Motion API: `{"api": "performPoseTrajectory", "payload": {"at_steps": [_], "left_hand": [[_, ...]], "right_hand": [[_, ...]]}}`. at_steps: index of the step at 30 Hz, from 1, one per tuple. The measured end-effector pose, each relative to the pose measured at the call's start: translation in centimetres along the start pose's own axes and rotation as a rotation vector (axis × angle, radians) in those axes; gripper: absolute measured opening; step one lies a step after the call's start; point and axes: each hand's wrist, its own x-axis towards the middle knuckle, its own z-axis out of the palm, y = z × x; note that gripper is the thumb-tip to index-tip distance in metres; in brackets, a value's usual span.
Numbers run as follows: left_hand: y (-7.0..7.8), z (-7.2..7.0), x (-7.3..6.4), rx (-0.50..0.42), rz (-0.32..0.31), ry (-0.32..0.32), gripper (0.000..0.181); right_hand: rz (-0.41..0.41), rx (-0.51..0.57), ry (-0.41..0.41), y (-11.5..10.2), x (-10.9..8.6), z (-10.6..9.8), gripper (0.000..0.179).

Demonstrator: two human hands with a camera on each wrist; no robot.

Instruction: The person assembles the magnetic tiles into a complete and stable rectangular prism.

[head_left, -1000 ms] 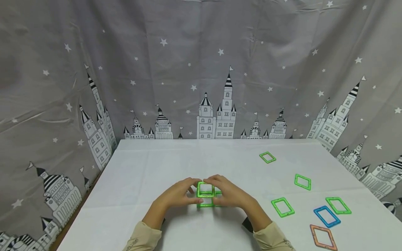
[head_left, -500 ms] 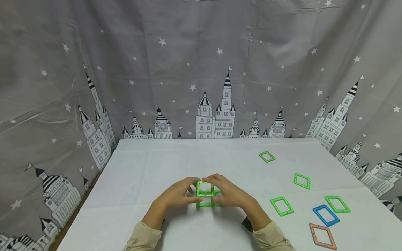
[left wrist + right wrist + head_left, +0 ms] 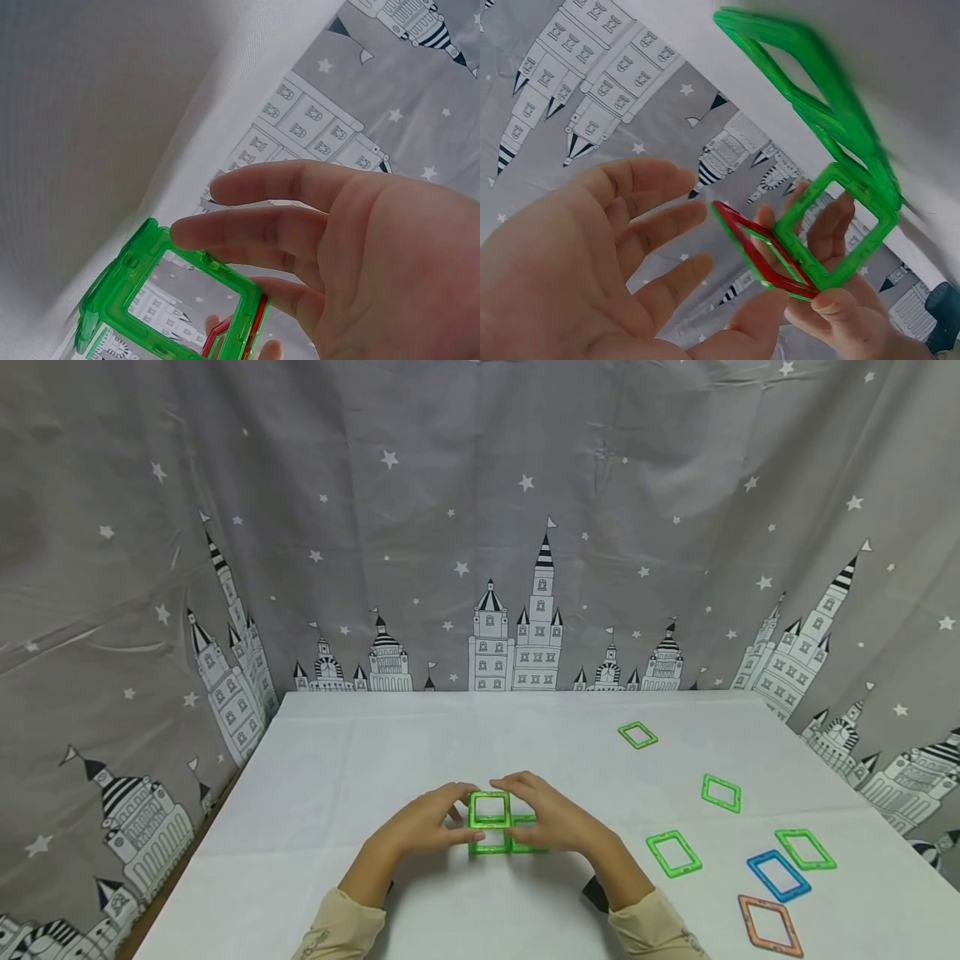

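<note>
Green square magnetic tiles (image 3: 489, 825) are joined into a small open box shape on the table. One upright square (image 3: 881, 225) meets a red-and-green tile (image 3: 751, 253) at the box's top in the right wrist view. Another flat green square (image 3: 531, 849) extends to the right at the base. My left hand (image 3: 420, 827) pinches the box from its left side, fingers at the upper edge and thumb in front. On the other side, my right hand (image 3: 558, 822) is spread with bent, loose fingers, fingertips just off the tiles and nothing between them.
Loose green squares (image 3: 675, 853) lie to the right, with a blue square (image 3: 780, 875) and an orange square (image 3: 771, 925) near them. A smaller-looking green square (image 3: 638, 735) lies at the back. Behind the white table (image 3: 360, 752) hangs a grey castle-print curtain (image 3: 420, 485).
My right hand has drawn slightly to the right, off the box, uncovering more of the flat green square. The left hand and the box have stayed in place.
</note>
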Motion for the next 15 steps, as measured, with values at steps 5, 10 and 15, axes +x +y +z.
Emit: {"api": "performPoseTrajectory", "payload": {"at_steps": [5, 10, 15], "left_hand": [[0.0, 0.0, 0.1, -0.005, -0.006, 0.003, 0.063], [0.0, 0.0, 0.0, -0.006, -0.012, 0.008, 0.061], [0.1, 0.0, 0.1, -0.009, -0.016, 0.007, 0.062]], "right_hand": [[0.049, -0.038, 0.049, 0.9, -0.9, -1.2, 0.055], [0.25, -0.091, 0.078, 2.6, -2.8, -3.6, 0.049], [0.535, -0.146, 0.008, 4.5, -5.1, -5.9, 0.041]]}}
